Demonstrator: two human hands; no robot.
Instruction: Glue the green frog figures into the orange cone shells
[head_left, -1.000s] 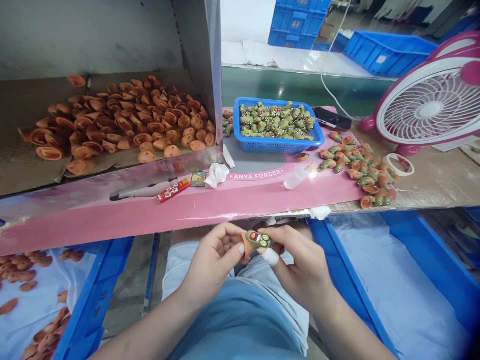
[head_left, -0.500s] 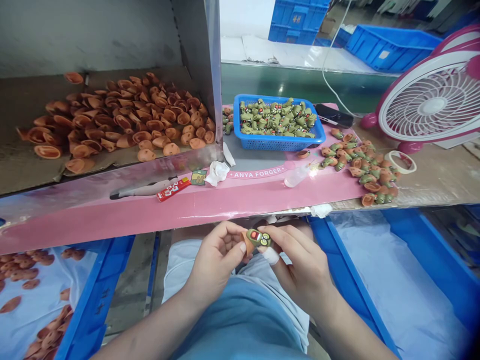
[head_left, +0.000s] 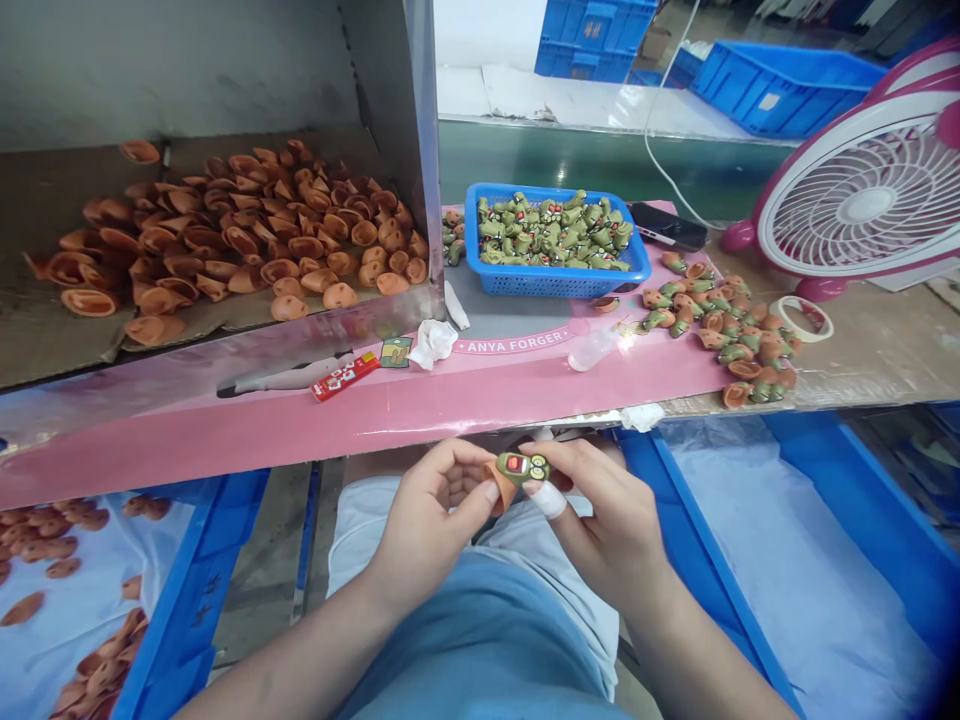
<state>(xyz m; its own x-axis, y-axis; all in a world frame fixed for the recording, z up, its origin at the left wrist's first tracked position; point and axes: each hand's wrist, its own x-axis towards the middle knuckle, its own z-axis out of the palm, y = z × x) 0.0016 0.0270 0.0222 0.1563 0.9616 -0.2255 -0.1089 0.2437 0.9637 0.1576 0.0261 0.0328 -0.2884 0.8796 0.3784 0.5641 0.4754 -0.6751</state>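
Note:
Over my lap, both hands pinch one small toy. My left hand (head_left: 431, 515) grips its orange shell part (head_left: 499, 490). My right hand (head_left: 600, 520), thumb wrapped in white tape, holds the green figure (head_left: 523, 466) with a red mouth that sits in that shell. A heap of loose orange shells (head_left: 240, 240) lies on cardboard at the back left. A blue basket (head_left: 551, 282) on the pink board (head_left: 450, 400) holds several green figures. Joined figures in shells (head_left: 724, 335) lie in a pile to the right.
A pink and white fan (head_left: 862, 200) stands at the right, with a tape roll (head_left: 804, 318) and a black phone (head_left: 666, 225) near it. A red packet (head_left: 346, 376) and crumpled tissue (head_left: 433, 343) lie on the pink board. Blue lined bins (head_left: 187, 620) flank my knees; the left one holds orange shells.
The toy and both hands have risen slightly and the green figure has shifted a little to the right in the shell. The view has tilted down a touch.

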